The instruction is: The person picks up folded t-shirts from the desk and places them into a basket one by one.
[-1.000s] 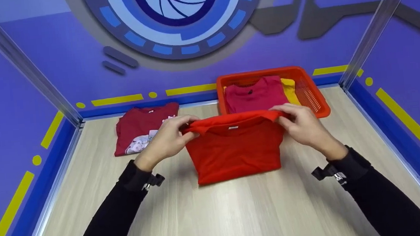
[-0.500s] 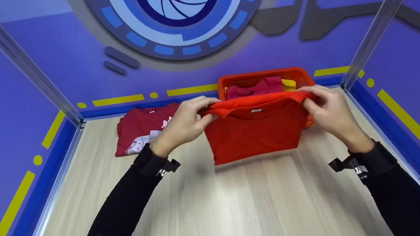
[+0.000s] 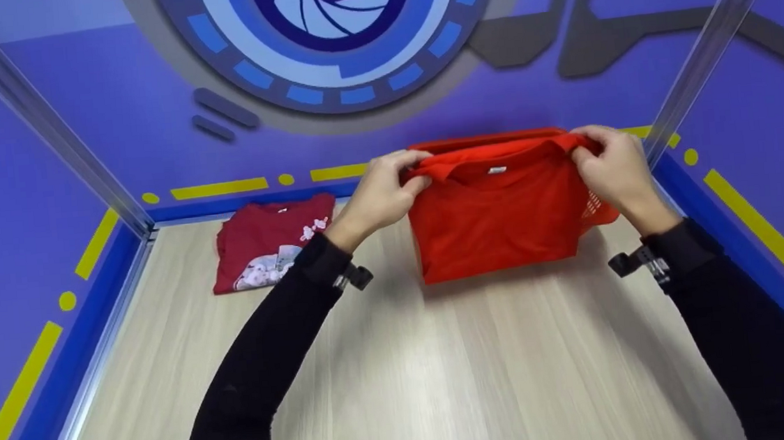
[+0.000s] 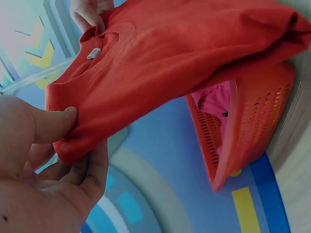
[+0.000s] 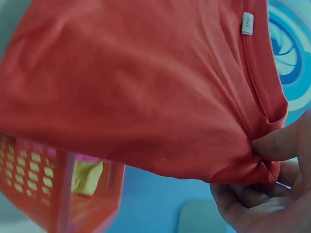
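Note:
A folded red T-shirt [image 3: 497, 219] hangs between my two hands in the head view, its collar and white label along the top. My left hand [image 3: 389, 186] pinches one shoulder corner between thumb and fingers, as the left wrist view shows on the shirt [image 4: 146, 58]. At the other shoulder corner, my right hand [image 3: 615, 169] pinches the cloth the same way. Behind and below the shirt stands an orange-red basket [image 3: 598, 211], mostly hidden in the head view. Pink cloth [image 4: 216, 104] shows inside it from the left wrist, and yellow cloth [image 5: 87, 177] from the right.
A folded dark red T-shirt [image 3: 271, 243] with a printed picture lies on the wooden table [image 3: 432, 371] at the back left. Blue-purple panels [image 3: 111, 116] wall in the table at the back and both sides.
Both hands have carried the red T-shirt up from the table, to the right and back, until it hangs in front of the basket. The dark red T-shirt has stayed put.

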Tool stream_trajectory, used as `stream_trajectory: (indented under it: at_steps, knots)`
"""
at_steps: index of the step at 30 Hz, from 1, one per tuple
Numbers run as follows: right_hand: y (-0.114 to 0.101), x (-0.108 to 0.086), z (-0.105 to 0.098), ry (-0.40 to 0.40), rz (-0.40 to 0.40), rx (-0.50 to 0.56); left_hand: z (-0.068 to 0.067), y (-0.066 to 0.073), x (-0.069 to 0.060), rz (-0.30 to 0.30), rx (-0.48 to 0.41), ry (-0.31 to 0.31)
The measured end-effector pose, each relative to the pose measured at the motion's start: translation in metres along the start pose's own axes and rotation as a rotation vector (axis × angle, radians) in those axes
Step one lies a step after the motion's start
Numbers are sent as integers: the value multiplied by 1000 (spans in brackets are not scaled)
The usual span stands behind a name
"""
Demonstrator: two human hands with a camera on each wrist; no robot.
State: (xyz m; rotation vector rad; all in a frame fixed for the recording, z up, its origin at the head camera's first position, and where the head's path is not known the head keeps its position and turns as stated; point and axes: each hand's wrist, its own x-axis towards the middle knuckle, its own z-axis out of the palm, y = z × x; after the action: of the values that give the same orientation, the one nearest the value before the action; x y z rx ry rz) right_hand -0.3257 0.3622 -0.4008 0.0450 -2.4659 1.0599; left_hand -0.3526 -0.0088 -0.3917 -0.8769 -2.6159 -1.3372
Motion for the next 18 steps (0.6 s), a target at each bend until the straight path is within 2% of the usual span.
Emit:
stream_trajectory:
  at_steps: [6, 12, 18]
  knots:
    - [18, 30, 14, -110, 29, -69, 12, -20, 33, -13, 94, 15]
    - [34, 49, 30, -206, 36, -176, 24, -43, 56, -83, 126, 20]
    - [45, 64, 41, -311, 39, -254, 32, -55, 76, -163, 147, 16]
